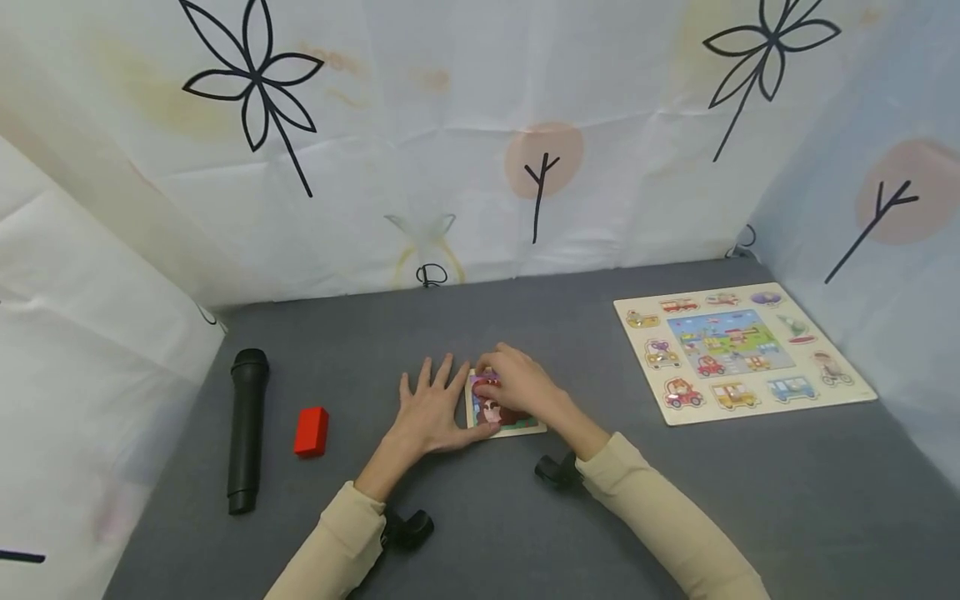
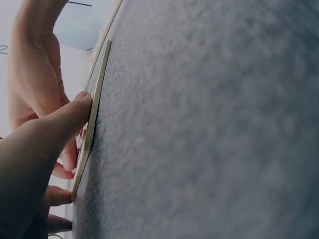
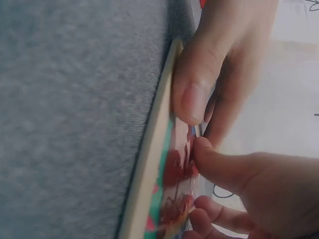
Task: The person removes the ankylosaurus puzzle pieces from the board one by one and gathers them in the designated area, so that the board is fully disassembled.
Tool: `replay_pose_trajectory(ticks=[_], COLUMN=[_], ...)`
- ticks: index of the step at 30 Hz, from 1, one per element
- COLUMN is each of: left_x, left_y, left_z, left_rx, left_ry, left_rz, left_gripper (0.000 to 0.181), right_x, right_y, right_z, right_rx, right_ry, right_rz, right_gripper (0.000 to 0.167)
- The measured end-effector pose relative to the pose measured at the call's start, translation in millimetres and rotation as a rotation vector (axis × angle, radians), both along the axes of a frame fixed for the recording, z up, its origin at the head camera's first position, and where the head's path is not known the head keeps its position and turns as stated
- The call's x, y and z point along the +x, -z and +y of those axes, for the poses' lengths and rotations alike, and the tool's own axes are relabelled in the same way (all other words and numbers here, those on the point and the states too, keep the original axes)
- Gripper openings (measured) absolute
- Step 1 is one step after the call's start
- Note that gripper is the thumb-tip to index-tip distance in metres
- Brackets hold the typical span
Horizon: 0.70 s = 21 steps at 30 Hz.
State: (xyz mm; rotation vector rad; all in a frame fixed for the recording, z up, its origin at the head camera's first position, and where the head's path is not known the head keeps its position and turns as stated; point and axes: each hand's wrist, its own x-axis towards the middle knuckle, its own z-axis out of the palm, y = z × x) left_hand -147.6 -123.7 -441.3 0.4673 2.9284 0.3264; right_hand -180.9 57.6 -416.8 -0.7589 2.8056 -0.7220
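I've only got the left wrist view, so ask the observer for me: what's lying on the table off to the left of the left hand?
Observer: A red block lies to the left of the left hand.
Operator: Anything farther left than that?
Observer: Yes, a black microphone lies beyond the block.
Operator: And what's on the face of the small board?
Observer: A coloured picture, with green along the edge nearest the person.
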Motion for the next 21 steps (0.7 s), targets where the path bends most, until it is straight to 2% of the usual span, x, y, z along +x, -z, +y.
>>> replay_pose_trajectory(ticks=[6,14,21], left_x=[-1.9,-1.1,-2.0], left_y=[-5.3,-6.5,-8.9], left_z=[-2.7,-4.6,-4.3], left_rx=[-0.027,-0.034,-0.035], left_ry=[0.013,0.030,0.020], left_rz=[-0.006,-0.050,-0.088], left_gripper=[0.107,0.106,0.107], right_x=[-1.4,-2.2,-2.0], right_y=[-3.8,-3.6,-5.9], right_z=[-3.0,-5.5,-8.9], right_rx=[0.038,0.069,0.095], right_ry=[0.001,-0.003,0.004], right_rz=[-0.013,-0.005,-0.020], right_gripper=[0.023,0.026,0.025])
